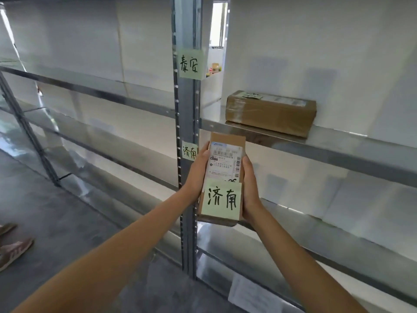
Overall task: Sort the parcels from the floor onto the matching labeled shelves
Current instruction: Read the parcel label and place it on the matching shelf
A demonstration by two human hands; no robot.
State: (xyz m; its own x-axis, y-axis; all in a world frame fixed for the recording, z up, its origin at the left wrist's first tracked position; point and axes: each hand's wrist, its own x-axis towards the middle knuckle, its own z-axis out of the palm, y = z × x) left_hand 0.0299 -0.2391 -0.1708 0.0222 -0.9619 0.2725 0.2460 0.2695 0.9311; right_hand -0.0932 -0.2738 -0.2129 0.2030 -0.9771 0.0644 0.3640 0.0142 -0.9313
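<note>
Both arms are bare from the hands back to the picture's lower edge; no sleeve, cuff, glove, watch or band shows anywhere along them. The left hand and the right hand are likewise uncovered, with no rings visible. The fingers are slim, the nails short and plain where they show. Behind each grip the forearm is long, slender and smooth.

Shelf bay right of the steel upright lies open; brown box occupies the tier above.
</note>
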